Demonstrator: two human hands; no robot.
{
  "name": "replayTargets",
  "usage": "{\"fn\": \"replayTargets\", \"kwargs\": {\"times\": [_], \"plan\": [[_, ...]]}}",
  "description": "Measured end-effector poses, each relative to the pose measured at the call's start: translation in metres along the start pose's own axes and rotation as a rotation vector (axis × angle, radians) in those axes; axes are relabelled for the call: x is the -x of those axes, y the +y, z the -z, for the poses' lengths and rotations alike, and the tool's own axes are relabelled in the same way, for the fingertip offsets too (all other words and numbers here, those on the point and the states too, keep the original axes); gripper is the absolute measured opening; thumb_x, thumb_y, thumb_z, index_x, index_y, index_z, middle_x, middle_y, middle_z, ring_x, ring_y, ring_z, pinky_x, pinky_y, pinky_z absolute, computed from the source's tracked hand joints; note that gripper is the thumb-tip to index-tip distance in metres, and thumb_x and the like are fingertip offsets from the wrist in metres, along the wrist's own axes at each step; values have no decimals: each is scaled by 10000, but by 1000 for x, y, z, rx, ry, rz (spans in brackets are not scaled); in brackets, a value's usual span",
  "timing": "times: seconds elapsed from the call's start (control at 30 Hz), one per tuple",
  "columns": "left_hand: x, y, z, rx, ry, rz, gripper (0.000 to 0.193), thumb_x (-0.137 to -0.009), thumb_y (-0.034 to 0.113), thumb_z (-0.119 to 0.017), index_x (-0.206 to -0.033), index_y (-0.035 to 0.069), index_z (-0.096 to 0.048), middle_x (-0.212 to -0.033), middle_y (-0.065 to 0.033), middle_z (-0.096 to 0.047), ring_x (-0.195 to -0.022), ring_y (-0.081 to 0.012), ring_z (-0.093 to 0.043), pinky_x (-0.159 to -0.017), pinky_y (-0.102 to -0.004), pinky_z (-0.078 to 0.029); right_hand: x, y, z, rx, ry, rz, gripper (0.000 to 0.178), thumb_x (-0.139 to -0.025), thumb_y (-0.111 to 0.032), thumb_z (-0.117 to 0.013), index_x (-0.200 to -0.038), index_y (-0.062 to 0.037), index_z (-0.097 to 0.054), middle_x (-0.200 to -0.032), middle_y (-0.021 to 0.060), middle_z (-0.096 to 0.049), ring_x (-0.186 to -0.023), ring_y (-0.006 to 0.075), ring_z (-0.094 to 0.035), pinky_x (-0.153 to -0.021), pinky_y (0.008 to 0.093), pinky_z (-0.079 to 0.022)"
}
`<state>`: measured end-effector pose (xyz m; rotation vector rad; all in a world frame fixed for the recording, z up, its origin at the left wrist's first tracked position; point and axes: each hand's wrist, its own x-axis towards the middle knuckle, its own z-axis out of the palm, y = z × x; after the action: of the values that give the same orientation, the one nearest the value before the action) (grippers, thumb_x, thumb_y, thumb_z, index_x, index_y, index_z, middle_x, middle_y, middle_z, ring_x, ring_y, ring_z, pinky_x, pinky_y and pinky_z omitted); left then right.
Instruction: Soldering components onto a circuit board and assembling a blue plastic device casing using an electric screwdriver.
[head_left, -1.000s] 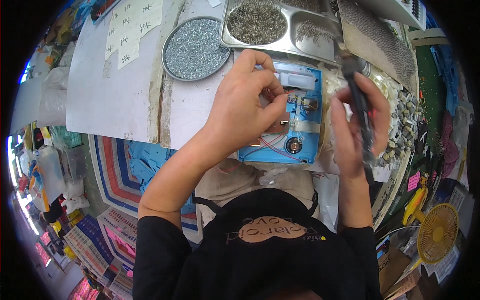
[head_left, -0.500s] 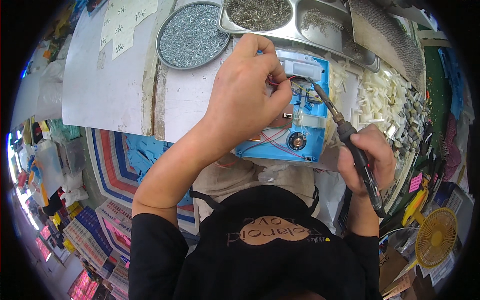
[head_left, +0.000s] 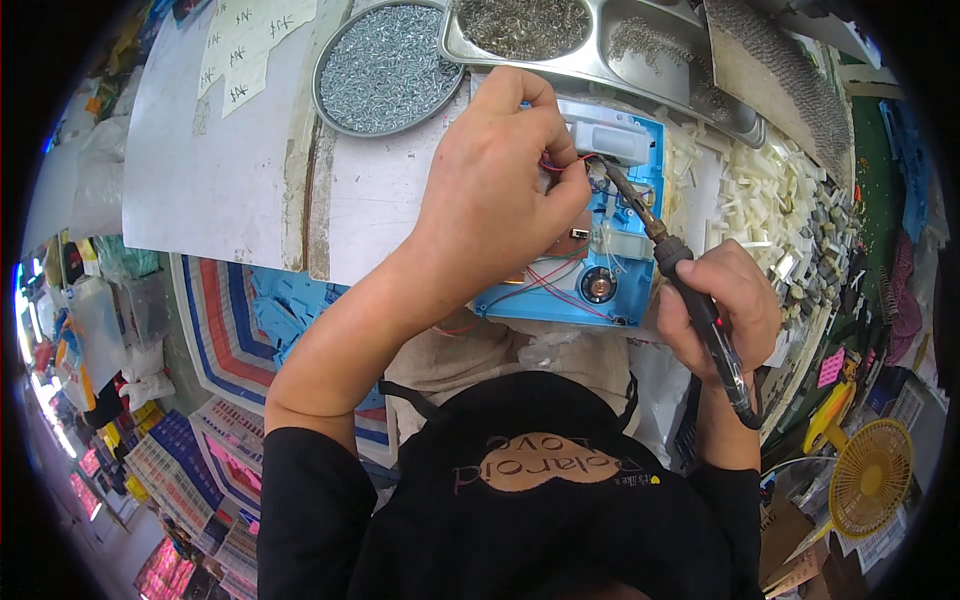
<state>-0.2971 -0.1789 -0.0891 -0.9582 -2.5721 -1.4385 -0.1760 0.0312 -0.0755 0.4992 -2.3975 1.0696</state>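
A blue plastic housing [head_left: 632, 300] lies on the work surface, with a small round speaker [head_left: 598, 285], thin red wires [head_left: 545, 285] and a pale plastic block [head_left: 610, 143] inside. My left hand [head_left: 505, 185] is over the housing's left part, thumb and forefinger pinched on a thin red wire. In my right hand [head_left: 728, 310] is a soldering iron [head_left: 692, 285] with a black handle. Its tip is near the wire end by my left fingertips; whether they touch I cannot tell. My left hand hides part of the housing.
A round tray of screws [head_left: 385, 70] and a metal compartment tray [head_left: 660, 75] with small metal parts stand at the back. White plastic pieces [head_left: 765, 200] are heaped to the right. A yellow fan [head_left: 870, 477] stands at lower right.
The soldering iron in my right hand has moved left, its tip now closer to my left fingertips. My left hand has stayed nearly in place, still pinching the wire.
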Motion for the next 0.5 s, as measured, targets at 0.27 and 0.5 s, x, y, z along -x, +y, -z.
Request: {"fn": "replayTargets", "kwargs": {"times": [0.27,0.5], "plan": [[0,0,0,5,2,8,103,-746,48,-745,-769,-12,-665,-985,-113,-579,-841,-241,-619,-729,-324,-503,-2,0,0,-21,-11,25,388,-736,19,-787,-1095,-42,-653,-687,77,-602,-556,236,-573,-508,317,-441],[0,0,0,0,6,0,106,-745,49,-741,-764,-16,-660,-985,-119,-580,-841,-250,-621,-729,-329,-506,-3,1,-1,-19,4,30,375,-747,28,-782,-1091,-40,-651,-704,78,-616,-559,233,-574,-515,316,-441]]}}
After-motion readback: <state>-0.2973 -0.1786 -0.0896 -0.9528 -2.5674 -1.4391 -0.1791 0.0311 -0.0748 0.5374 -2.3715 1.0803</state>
